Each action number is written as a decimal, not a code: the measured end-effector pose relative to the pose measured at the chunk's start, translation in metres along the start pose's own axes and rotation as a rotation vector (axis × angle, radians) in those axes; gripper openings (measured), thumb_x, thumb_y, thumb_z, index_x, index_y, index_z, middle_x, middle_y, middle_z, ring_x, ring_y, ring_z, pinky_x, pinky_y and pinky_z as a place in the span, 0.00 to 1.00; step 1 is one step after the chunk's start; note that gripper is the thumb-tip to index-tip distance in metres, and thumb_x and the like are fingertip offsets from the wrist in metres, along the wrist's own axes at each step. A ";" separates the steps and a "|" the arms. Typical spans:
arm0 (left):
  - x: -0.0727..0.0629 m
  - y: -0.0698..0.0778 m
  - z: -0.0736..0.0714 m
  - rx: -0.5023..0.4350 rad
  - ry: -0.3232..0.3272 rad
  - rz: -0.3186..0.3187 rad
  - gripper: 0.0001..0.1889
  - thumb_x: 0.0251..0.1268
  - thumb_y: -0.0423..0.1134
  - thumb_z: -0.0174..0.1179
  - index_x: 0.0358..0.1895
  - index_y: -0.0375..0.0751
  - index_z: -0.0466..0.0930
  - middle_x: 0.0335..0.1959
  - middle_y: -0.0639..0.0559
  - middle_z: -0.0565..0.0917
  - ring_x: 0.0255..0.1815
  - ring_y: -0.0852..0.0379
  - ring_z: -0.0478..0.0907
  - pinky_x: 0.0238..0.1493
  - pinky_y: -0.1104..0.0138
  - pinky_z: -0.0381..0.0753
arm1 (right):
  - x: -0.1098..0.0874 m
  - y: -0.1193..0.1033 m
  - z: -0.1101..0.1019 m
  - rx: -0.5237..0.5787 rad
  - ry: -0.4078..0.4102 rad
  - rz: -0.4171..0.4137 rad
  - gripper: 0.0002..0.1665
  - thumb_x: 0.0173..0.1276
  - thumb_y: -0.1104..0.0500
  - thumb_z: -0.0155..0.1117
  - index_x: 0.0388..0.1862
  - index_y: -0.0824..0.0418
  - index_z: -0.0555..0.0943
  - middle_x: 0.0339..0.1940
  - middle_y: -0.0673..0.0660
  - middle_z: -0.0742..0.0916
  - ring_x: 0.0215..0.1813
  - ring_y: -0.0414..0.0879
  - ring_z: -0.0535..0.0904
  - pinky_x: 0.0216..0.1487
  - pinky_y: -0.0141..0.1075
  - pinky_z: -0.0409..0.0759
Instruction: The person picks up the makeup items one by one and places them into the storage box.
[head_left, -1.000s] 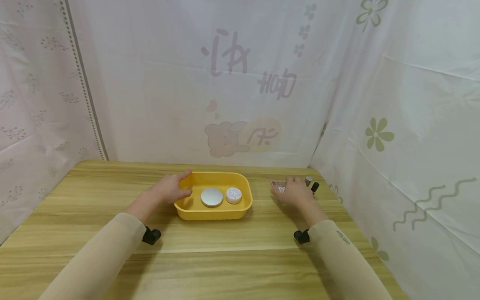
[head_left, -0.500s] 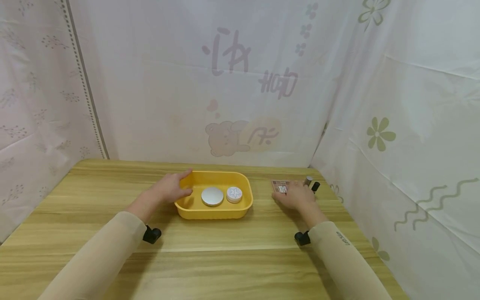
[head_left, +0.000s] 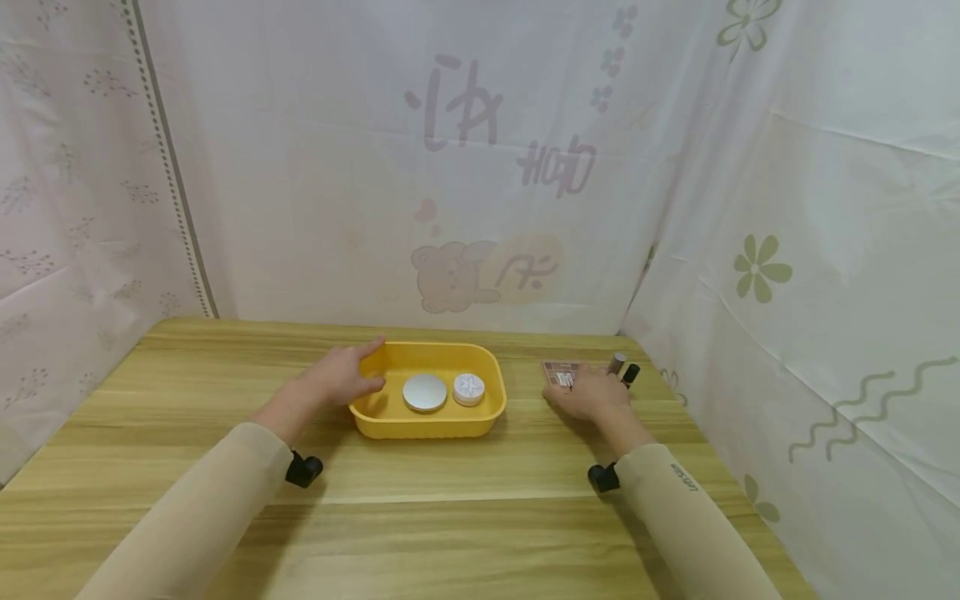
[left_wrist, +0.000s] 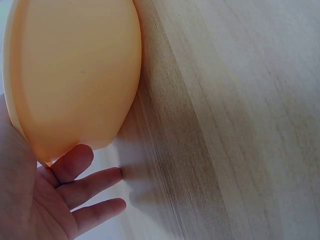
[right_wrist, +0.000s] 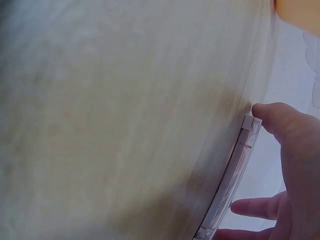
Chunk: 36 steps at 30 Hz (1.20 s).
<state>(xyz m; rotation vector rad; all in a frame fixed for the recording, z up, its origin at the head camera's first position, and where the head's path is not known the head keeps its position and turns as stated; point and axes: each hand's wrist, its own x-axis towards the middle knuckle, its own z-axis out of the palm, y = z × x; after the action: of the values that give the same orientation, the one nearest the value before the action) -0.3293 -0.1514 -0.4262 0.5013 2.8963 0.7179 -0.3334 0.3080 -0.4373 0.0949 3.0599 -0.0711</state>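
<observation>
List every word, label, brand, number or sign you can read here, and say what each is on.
"H": first letter of a slanted word on the curtain; the rest is too stylised to read surely.
Larger brush-like characters, same curtain: too faint to read surely.
Right sleeve: small lettering, too blurred.
Gridded palette partly covered by the right hand: pale lettering, too small.
No readable numbers.

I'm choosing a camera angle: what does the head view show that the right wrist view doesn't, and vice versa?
Only the head view: the left hand, the silver disc and white jar in the yellow tray, plus a silver item and a black item near the right hand.
Only the right wrist view: a close look along the palette's side.
Both: the right hand, the palette, the wooden table and the yellow tray, only a corner from the wrist.
</observation>
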 end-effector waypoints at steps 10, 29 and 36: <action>0.001 -0.002 0.001 -0.004 0.007 -0.009 0.45 0.79 0.53 0.64 0.91 0.51 0.53 0.84 0.28 0.67 0.69 0.35 0.76 0.79 0.38 0.71 | -0.001 -0.002 -0.003 -0.010 -0.012 0.014 0.62 0.72 0.24 0.57 0.83 0.72 0.65 0.70 0.84 0.80 0.67 0.80 0.79 0.62 0.68 0.81; 0.000 -0.001 0.002 -0.007 0.005 -0.008 0.44 0.79 0.52 0.63 0.91 0.50 0.53 0.84 0.28 0.67 0.75 0.34 0.75 0.79 0.38 0.71 | 0.002 -0.003 0.003 0.041 0.045 0.024 0.63 0.63 0.26 0.63 0.79 0.72 0.67 0.64 0.84 0.79 0.67 0.79 0.75 0.69 0.71 0.71; 0.000 -0.001 0.001 -0.002 0.009 -0.005 0.44 0.79 0.51 0.64 0.91 0.49 0.54 0.83 0.27 0.68 0.67 0.37 0.77 0.76 0.39 0.74 | 0.002 -0.001 0.001 0.066 0.077 0.005 0.62 0.65 0.27 0.62 0.81 0.72 0.67 0.68 0.82 0.79 0.71 0.80 0.73 0.71 0.73 0.69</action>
<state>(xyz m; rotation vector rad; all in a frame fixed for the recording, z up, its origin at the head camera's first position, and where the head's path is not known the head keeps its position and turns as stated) -0.3293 -0.1514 -0.4277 0.4913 2.9033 0.7240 -0.3355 0.3066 -0.4380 0.1125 3.1343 -0.1714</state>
